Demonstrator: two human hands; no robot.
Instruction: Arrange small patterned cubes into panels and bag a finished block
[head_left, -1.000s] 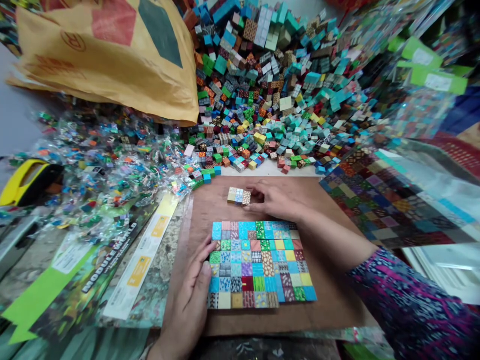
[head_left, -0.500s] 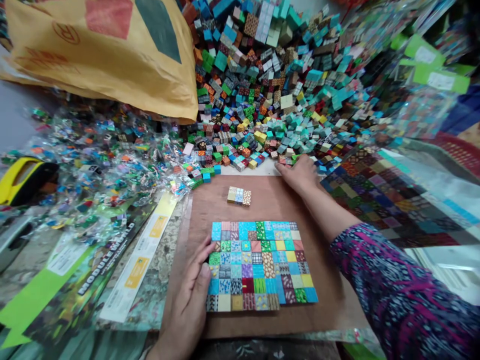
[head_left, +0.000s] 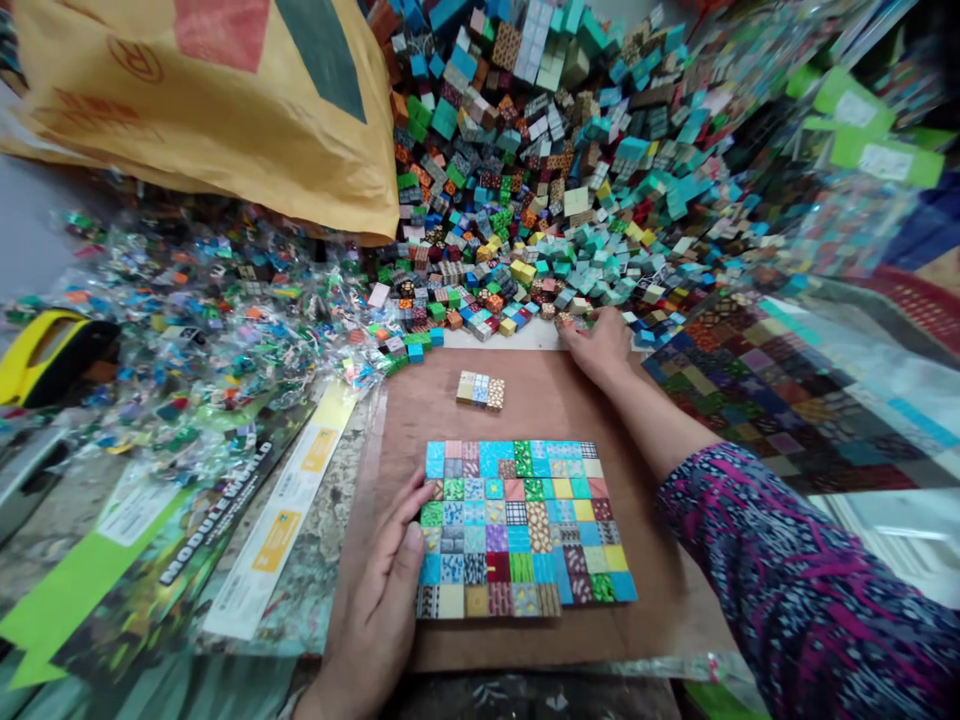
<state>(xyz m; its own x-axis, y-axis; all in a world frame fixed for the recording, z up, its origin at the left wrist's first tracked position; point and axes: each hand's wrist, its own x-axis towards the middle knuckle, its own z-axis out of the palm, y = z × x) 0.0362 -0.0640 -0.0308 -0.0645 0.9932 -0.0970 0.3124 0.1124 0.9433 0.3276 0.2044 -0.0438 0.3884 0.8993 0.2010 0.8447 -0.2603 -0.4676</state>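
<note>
A flat block of many small patterned cubes (head_left: 525, 530) lies on a brown board (head_left: 637, 640). My left hand (head_left: 386, 580) rests along its left edge, fingers stretched out and touching the cubes, with the thumb apart. Beyond the block, a small cluster of joined cubes (head_left: 481, 391) sits alone on the board. My right hand (head_left: 600, 343) is at the near edge of a large heap of loose cubes (head_left: 525, 200), its fingertips bent down among them. Whether a cube is between those fingers cannot be made out.
Small plastic-wrapped pieces (head_left: 225, 310) spread over the left side under a yellow bag (head_left: 225, 130). A yellow and black tool (head_left: 56, 355) lies at the far left. Label strips (head_left: 281, 520) lie left of the board. At right is a printed sheet of colored squares (head_left: 765, 390).
My right hand has shifted slightly and its fingers have changed pose at the heap's edge. My left hand keeps its place against the block. The view has moved a little.
</note>
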